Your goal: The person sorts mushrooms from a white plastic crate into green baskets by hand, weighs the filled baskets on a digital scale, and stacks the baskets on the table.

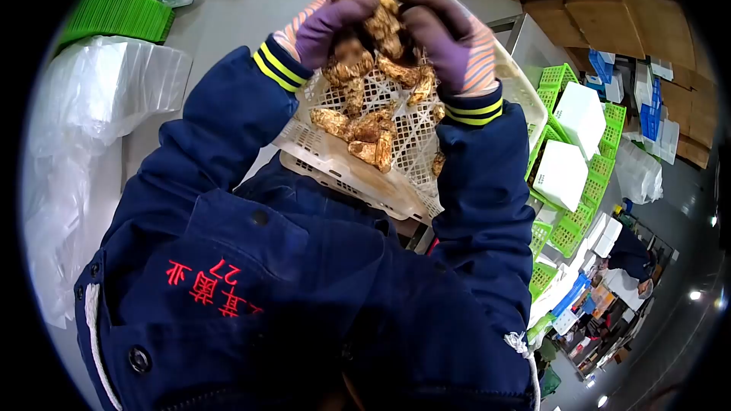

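Obs.: our gloved L hand [335, 27] is mostly closed, fingers bent round a knobbly brown mushroom [381, 24]; our R hand [445, 42] is part curled at its other side, tips hidden, so can't tell if it grips. Held piece is above the white basket [527, 95], nr its far-left corner; loose mushrooms [371, 128] lie toward the near edge. Est.: light, firm but brittle, rough skin so low slip; best hold approx. mid-length on the thick part, soft pressure, no bending
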`<state>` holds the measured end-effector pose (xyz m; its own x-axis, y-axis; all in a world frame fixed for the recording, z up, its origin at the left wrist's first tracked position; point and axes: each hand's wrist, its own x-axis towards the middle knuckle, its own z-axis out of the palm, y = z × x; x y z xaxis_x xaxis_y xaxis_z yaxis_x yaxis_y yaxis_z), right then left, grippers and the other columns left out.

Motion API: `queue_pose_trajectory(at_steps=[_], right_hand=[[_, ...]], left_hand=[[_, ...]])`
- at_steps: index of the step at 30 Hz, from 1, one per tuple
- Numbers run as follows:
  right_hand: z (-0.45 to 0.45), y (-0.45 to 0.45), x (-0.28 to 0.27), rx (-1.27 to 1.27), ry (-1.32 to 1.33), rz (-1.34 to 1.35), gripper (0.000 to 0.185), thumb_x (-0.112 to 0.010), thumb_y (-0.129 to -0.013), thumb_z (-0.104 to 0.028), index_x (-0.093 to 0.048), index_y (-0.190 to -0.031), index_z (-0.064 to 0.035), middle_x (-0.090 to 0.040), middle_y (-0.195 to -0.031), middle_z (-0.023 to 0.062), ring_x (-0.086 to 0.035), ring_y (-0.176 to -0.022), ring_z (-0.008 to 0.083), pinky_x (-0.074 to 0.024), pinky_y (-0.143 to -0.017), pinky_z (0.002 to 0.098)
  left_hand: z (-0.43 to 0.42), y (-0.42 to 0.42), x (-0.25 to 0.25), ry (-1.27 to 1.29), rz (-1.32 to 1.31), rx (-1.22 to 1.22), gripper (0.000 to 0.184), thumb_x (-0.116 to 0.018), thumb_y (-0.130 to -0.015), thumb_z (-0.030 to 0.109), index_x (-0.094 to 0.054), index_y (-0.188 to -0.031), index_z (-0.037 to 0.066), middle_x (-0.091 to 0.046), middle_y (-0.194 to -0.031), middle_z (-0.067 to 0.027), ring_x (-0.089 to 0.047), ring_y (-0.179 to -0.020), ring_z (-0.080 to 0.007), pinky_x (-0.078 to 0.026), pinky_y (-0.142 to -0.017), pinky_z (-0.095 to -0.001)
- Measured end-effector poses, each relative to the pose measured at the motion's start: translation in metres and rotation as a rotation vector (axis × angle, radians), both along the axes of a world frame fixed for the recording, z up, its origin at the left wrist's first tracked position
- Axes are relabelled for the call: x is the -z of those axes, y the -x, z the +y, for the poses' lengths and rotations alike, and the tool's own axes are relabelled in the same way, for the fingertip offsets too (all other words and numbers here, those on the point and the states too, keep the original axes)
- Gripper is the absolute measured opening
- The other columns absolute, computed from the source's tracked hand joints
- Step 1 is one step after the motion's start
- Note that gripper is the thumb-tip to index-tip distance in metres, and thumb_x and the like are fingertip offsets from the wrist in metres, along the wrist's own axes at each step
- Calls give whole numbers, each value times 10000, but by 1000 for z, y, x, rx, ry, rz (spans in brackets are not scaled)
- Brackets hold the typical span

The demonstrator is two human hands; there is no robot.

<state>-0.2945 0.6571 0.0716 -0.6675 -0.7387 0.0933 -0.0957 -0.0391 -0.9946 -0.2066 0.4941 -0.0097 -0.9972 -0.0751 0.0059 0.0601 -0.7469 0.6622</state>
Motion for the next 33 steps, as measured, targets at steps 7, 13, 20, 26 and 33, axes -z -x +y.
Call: queue_pose_trajectory(at_steps=[7, 13, 20, 26, 33], right_hand=[[26, -2, 125, 7, -753, 157, 566, -681, -782, -218, -442, -1256, -23, -625, -999, 163, -612, -867, 236, -490, -828, 345], [0, -41, 121, -146, -1201, 471, 668, -693, -737, -209, -354, -1295, -66, -562, -1106, 233, -550, -1029, 353, -444, -874, 426], [-3, -52, 108, -559, -871, 854, 315, -628, -738, -143, -569, -1035, -58, -618, -965, 176, -585, -923, 341, -477, -809, 415], [-27, -79, 162, -833, -1106, 618, 483, -718, -670, -284, -577, -1079, -70, -576, -1053, 206, -554, -1007, 349, -458, -855, 389], [83, -36, 82, 153, -565, -142, 370, -727, -700, -169, -603, -1025, -43, -581, -773, 57, -520, -666, 120, -445, -613, 274]], left_hand=[[-55, -15, -3, 8, -43, -335, 493, -564, -861, 344, -451, -1264, 84, -552, -1177, -87, -549, -1075, -216, -464, -898, -402], [-18, -7, -4, -17, 158, -345, 630, -688, -789, 288, -361, -1288, 86, -571, -1106, -74, -550, -1038, -193, -423, -928, -370], [-8, -4, -2, 12, 137, -272, 685, -704, -767, 263, -327, -1318, 110, -563, -1106, -67, -549, -1028, -197, -427, -929, -365], [-13, -4, 7, 92, 56, -294, 548, -621, -825, 255, -407, -1286, 49, -540, -1145, -78, -537, -1057, -194, -443, -923, -367], [-15, -2, 20, 18, 19, -258, 452, -609, -833, 121, -456, -1253, 51, -558, -1089, -33, -529, -1004, -139, -422, -901, -300]])
